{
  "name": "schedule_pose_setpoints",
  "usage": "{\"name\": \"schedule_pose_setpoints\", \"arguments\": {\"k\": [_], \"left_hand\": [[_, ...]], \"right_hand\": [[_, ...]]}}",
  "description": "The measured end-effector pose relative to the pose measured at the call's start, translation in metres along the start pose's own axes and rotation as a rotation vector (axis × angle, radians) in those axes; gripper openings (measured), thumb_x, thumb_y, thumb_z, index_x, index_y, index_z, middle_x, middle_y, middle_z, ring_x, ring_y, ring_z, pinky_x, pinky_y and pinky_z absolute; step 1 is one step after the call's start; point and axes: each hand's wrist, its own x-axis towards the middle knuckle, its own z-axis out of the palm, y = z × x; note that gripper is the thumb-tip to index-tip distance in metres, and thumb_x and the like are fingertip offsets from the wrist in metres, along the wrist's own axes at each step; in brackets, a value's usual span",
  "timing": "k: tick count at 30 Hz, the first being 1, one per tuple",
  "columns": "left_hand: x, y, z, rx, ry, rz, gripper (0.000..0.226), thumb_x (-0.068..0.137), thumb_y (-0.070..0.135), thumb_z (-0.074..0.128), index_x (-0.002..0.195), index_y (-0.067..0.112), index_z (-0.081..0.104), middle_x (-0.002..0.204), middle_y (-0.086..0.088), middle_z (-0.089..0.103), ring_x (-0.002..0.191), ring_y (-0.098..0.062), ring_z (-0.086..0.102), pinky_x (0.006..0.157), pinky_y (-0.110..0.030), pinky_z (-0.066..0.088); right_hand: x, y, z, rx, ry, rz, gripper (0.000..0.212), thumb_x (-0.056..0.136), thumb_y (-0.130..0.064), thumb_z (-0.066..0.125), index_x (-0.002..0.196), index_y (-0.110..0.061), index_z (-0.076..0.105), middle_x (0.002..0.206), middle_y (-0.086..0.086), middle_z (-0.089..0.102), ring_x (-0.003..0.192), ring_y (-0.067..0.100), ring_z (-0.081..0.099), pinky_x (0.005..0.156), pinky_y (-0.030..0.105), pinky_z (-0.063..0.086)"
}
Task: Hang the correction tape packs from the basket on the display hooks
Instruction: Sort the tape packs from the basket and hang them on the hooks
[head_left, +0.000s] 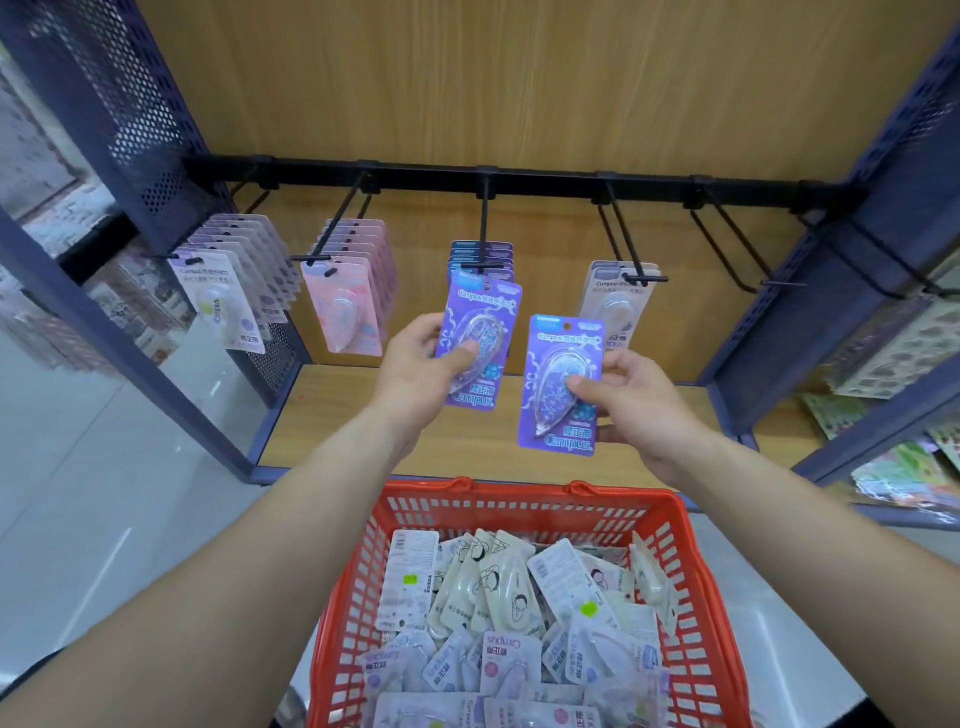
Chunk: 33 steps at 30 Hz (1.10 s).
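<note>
Left hand (415, 376) pinches left pack (480, 317), right hand (636, 402) right pack (557, 434), apart.

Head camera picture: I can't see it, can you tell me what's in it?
The left hand holds a purple pack just under the middle hook, where matching packs hang; the right hand holds a second purple pack lower, beside it. Below stands a red basket full of more correction tape packs.

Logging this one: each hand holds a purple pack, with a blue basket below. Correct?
No. The basket is red, not blue, as the head view shows. The left hand holds the left pack and the right hand the right pack, both purple.
</note>
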Motion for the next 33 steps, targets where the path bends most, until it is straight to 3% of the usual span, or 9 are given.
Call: {"name": "schedule_pose_setpoints", "arguments": {"k": [3,7,13,15,17,20,25,29,33], "left_hand": [[0.009,-0.003,0.003,0.020,0.055,0.014,0.021,0.096,0.004,0.067,0.114,0.013,0.066,0.102,0.001,0.074,0.083,-0.008,0.071,0.065,-0.020,0.057],[0.018,-0.008,0.003,0.012,0.144,-0.005,0.026,0.095,0.008,0.070,0.118,0.016,0.060,0.102,-0.002,0.073,0.081,-0.012,0.071,0.067,-0.027,0.059],[0.028,-0.006,0.001,0.067,0.219,0.020,0.030,0.093,0.013,0.074,0.121,0.018,0.065,0.099,-0.005,0.076,0.077,-0.013,0.074,0.067,-0.031,0.060],[0.032,-0.005,0.001,0.134,0.234,0.029,0.034,0.093,0.015,0.075,0.126,0.016,0.067,0.102,-0.003,0.076,0.083,-0.016,0.075,0.072,-0.033,0.062],[0.035,-0.003,-0.001,0.269,0.231,0.066,0.038,0.093,0.019,0.074,0.130,0.015,0.067,0.109,-0.001,0.074,0.094,-0.014,0.071,0.087,-0.034,0.058],[0.033,0.004,-0.009,0.425,0.246,0.083,0.055,0.093,0.030,0.074,0.142,0.014,0.057,0.125,-0.002,0.067,0.105,-0.007,0.059,0.093,-0.021,0.044],[0.013,0.017,-0.033,0.570,0.205,0.123,0.043,0.095,0.032,0.070,0.135,0.019,0.062,0.120,0.007,0.067,0.100,-0.007,0.062,0.070,0.002,0.036],[-0.001,0.018,-0.054,0.676,0.196,0.107,0.033,0.092,0.034,0.072,0.123,0.025,0.069,0.111,0.012,0.071,0.095,-0.006,0.063,0.082,-0.019,0.042],[-0.013,0.015,-0.067,0.725,0.131,0.092,0.030,0.090,0.034,0.074,0.119,0.027,0.070,0.105,0.015,0.071,0.092,-0.003,0.068,0.083,-0.024,0.046]], "right_hand": [[0.005,0.006,0.002,-0.015,-0.007,0.016,0.021,0.097,-0.008,0.067,0.112,-0.008,0.054,0.089,0.004,0.077,0.062,0.011,0.072,0.054,0.032,0.057],[0.013,0.011,0.004,-0.004,-0.014,0.014,0.021,0.096,-0.007,0.068,0.113,-0.006,0.055,0.087,0.002,0.076,0.061,0.010,0.072,0.048,0.028,0.055],[0.020,0.015,0.006,-0.022,-0.020,-0.001,0.023,0.096,-0.010,0.069,0.114,-0.005,0.057,0.093,0.004,0.079,0.070,0.015,0.075,0.060,0.034,0.060],[0.021,0.013,0.009,-0.006,-0.028,-0.044,0.024,0.096,-0.011,0.069,0.116,-0.006,0.057,0.096,0.004,0.079,0.077,0.017,0.076,0.061,0.033,0.059],[0.023,0.010,0.014,0.002,-0.027,-0.095,0.022,0.097,-0.013,0.068,0.117,-0.011,0.058,0.096,0.002,0.079,0.081,0.017,0.077,0.063,0.030,0.059],[0.030,0.005,0.025,-0.001,-0.025,-0.133,0.021,0.097,-0.016,0.069,0.116,-0.017,0.058,0.097,0.002,0.079,0.084,0.018,0.077,0.067,0.033,0.060],[0.048,0.000,0.055,-0.008,-0.027,-0.165,0.018,0.097,-0.016,0.068,0.113,-0.022,0.060,0.100,0.006,0.078,0.090,0.024,0.076,0.071,0.038,0.061],[0.055,-0.003,0.073,-0.022,0.045,-0.191,0.017,0.098,-0.018,0.067,0.110,-0.026,0.059,0.103,0.007,0.077,0.092,0.024,0.076,0.080,0.043,0.062],[0.056,0.000,0.078,-0.031,0.057,-0.228,0.016,0.097,-0.020,0.068,0.104,-0.031,0.058,0.101,0.005,0.077,0.094,0.025,0.075,0.082,0.045,0.062]]}}
